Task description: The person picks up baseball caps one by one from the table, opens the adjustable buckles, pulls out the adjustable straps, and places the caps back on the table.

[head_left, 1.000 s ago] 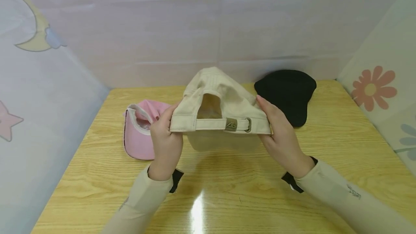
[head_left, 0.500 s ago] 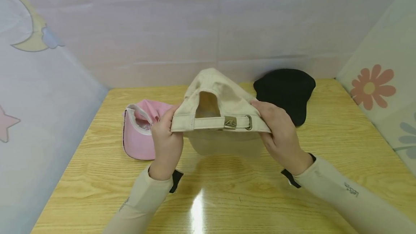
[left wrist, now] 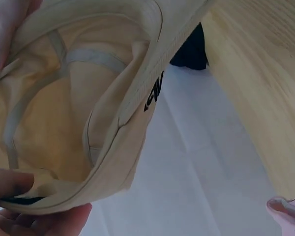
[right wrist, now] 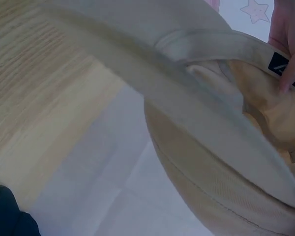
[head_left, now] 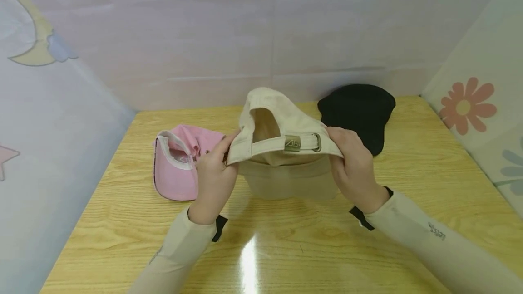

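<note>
A cream baseball cap (head_left: 296,119) is held up above the table, its back strap and metal buckle toward me and its brim pointing away and down. My left hand (head_left: 214,180) grips the band at the left end, with the thumb (left wrist: 12,182) inside the rim and fingers underneath in the left wrist view. At the other end of the band, my right hand (head_left: 354,167) holds the cap between thumb and fingers. The seamed lining shows in both wrist views. A dark label (right wrist: 280,64) on the inner band lies by the left hand in the right wrist view.
On the wooden table (head_left: 286,248), a pink cap (head_left: 175,183) lies left, partly behind the left hand. A black cap (head_left: 355,108) lies at the back right, near the draped wall (head_left: 196,35). Patterned sheets hang on both sides.
The cream cap has tilted, its left end shifting right and its right side lifting, so more of the inner band and brim shows. My left hand moved slightly right with it; both hands keep their grip.
</note>
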The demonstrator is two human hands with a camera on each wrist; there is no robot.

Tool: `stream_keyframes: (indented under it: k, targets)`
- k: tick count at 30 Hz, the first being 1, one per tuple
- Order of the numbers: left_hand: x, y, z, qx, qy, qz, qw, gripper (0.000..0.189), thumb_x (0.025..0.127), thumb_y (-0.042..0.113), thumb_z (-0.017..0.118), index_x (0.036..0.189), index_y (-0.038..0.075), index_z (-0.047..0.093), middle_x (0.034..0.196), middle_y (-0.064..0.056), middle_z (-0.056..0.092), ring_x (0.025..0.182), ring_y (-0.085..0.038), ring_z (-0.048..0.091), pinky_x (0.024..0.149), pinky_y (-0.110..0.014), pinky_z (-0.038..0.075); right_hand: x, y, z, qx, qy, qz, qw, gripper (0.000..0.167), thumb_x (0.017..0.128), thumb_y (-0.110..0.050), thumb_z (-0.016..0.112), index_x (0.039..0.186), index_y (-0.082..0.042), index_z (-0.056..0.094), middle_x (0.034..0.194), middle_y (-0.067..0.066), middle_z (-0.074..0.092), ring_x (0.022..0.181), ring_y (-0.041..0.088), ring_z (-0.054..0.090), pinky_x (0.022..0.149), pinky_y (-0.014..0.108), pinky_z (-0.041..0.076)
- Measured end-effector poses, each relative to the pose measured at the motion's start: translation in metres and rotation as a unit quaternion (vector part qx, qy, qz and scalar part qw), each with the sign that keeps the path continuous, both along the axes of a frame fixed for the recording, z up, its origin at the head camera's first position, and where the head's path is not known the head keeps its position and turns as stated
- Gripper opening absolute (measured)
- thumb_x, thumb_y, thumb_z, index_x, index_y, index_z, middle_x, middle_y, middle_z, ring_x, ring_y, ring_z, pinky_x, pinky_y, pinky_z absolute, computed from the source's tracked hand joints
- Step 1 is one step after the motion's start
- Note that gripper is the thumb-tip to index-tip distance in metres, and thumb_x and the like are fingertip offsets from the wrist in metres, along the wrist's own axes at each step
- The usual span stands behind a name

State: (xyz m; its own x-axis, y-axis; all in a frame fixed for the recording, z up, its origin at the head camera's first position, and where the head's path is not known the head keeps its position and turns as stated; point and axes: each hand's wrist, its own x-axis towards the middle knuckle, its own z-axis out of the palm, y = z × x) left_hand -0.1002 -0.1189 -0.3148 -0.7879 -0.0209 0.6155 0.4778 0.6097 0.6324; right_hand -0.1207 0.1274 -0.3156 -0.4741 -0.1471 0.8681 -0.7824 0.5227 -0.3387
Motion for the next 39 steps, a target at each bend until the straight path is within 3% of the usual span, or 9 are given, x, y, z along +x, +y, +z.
stream_keyframes:
  k: [7,10,14,17,21,24,29,34,39]
  targets:
    - [0.009,0.002,-0.001,-0.057,-0.069,-0.055,0.9945,0.048,0.086,0.000,0.069,0.132,-0.003,0.056,0.117,-0.019,0.066,0.093,-0.029,0.068,0.075,-0.040,0.056,-0.004,0.002,0.002,-0.020,-0.008,-0.013,0.9997,0.044,0.106,-0.031,0.041,0.108,0.008,0.061,0.100,0.024,0.064,0.090,0.038,0.061,0.094,0.017,0.041]
    - [0.014,0.001,0.004,-0.085,-0.082,-0.094,0.9885,0.060,0.084,-0.002,0.069,0.140,-0.004,0.046,0.134,-0.019,0.056,0.112,-0.030,0.060,0.088,-0.042,0.052,-0.006,0.004,0.003,-0.015,-0.006,-0.012,0.9998,0.043,0.106,-0.030,0.040,0.109,0.007,0.062,0.102,0.023,0.064,0.092,0.038,0.061,0.094,0.018,0.042]
    - [0.021,0.002,0.015,-0.077,-0.059,-0.166,0.9813,0.070,0.078,-0.015,0.056,0.145,-0.006,0.035,0.151,-0.019,0.035,0.137,-0.031,0.036,0.109,-0.046,0.033,-0.007,0.005,0.005,-0.004,-0.003,-0.010,0.9999,0.042,0.106,-0.031,0.040,0.110,0.005,0.062,0.103,0.022,0.064,0.093,0.038,0.060,0.095,0.020,0.041]
    - [0.024,0.007,0.025,-0.054,0.002,-0.201,0.9781,0.067,0.077,-0.017,0.051,0.142,-0.008,0.036,0.150,-0.021,0.035,0.139,-0.032,0.033,0.112,-0.046,0.027,-0.008,0.005,0.005,0.003,-0.006,-0.006,1.0000,0.040,0.106,-0.029,0.040,0.113,0.004,0.063,0.105,0.021,0.064,0.095,0.038,0.060,0.096,0.020,0.041]
    - [0.021,0.019,0.036,-0.038,0.111,-0.189,0.9749,0.036,0.092,0.002,0.057,0.126,-0.009,0.053,0.131,-0.022,0.053,0.123,-0.033,0.049,0.105,-0.043,0.037,-0.008,0.005,0.006,0.014,-0.011,0.001,0.9998,0.040,0.106,-0.028,0.040,0.117,0.002,0.063,0.108,0.020,0.065,0.097,0.037,0.060,0.096,0.021,0.041]
    - [0.016,0.028,0.044,-0.044,0.158,-0.171,0.9716,0.029,0.094,0.014,0.063,0.113,-0.008,0.062,0.116,-0.020,0.061,0.109,-0.031,0.056,0.096,-0.042,0.042,-0.009,0.005,0.007,0.023,-0.008,0.005,0.9997,0.042,0.105,-0.031,0.040,0.118,0.001,0.063,0.110,0.019,0.065,0.098,0.037,0.059,0.096,0.025,0.041]
    - [0.009,0.038,0.053,-0.084,0.160,-0.154,0.9714,0.026,0.084,0.011,0.075,0.104,-0.004,0.068,0.104,-0.015,0.064,0.097,-0.026,0.058,0.086,-0.039,0.042,-0.009,0.003,0.010,0.028,0.003,0.014,0.9995,0.041,0.105,-0.030,0.041,0.120,0.001,0.064,0.111,0.019,0.066,0.099,0.038,0.059,0.094,0.034,0.043]
    - [0.005,0.045,0.056,-0.111,0.160,-0.131,0.9720,0.023,0.082,0.017,0.078,0.096,0.001,0.070,0.093,-0.009,0.061,0.083,-0.024,0.053,0.075,-0.035,0.041,-0.010,0.002,0.014,0.043,0.022,0.025,0.9985,0.040,0.105,-0.028,0.040,0.119,0.002,0.063,0.110,0.021,0.066,0.096,0.039,0.059,0.088,0.045,0.044]
    - [0.003,0.046,0.059,-0.121,0.150,-0.132,0.9724,0.028,0.077,0.020,0.082,0.090,0.001,0.066,0.085,-0.007,0.058,0.078,-0.021,0.052,0.073,-0.032,0.042,-0.010,0.002,0.017,0.060,0.053,0.031,0.9963,0.036,0.106,-0.023,0.040,0.119,0.002,0.062,0.106,0.022,0.066,0.090,0.038,0.060,0.082,0.050,0.044]
